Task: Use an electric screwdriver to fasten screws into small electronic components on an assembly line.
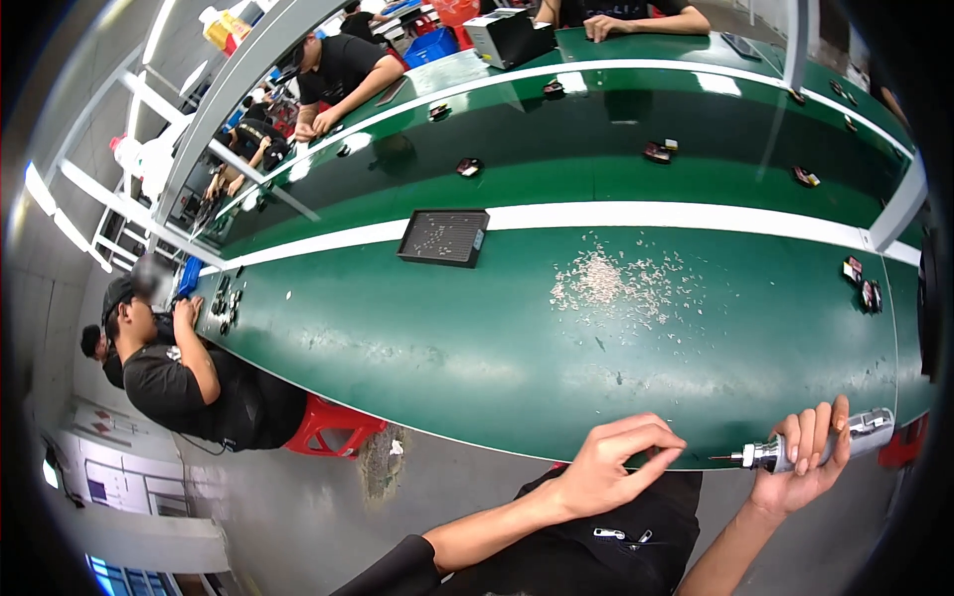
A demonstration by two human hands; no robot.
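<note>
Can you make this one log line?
right hand: gripping silver driver | left hand: near its tip, grasp unclear | green bench: scattered pale bits, black tray

The green tabletop (427, 328) looks smooth and glossy, the screwdriver (872, 428) shiny metal, the tray (464, 244) matt plastic.

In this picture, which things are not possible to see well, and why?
In the head view:
- Left hand: too small to tell whether its pinch holds anything.
- Tool: middle part hidden by the right hand.
- Pile: single pieces too small for exact shape.
- Person across: head cut off by upper edge.
</note>
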